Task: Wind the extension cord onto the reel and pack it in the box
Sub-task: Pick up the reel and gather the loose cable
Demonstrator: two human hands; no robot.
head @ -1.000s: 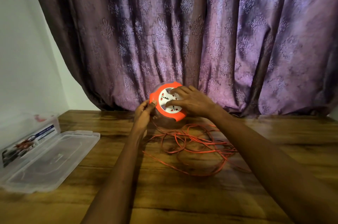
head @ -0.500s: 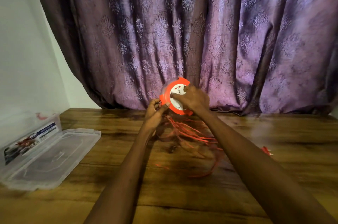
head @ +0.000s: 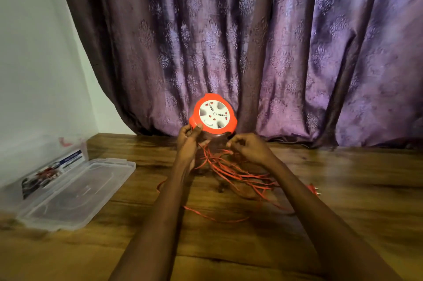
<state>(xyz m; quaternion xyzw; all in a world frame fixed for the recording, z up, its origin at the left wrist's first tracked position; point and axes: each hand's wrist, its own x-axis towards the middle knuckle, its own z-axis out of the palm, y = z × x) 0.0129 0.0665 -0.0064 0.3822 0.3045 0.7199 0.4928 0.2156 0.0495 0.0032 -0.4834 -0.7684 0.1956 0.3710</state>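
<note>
Orange plastic reel [head: 214,115] with a white socket face is being held upright above the table [head: 343,189], in front of the purple curtain [head: 251,40]. The left hand [head: 189,139] is pinching its lower left rim between thumb and fingers. The right hand [head: 250,146] is closing its fingertips on the orange cord [head: 231,172] just below the reel, the rest trailing loose over the wood. A clear plastic box [head: 75,191] is lying open at far left, well apart.
</note>
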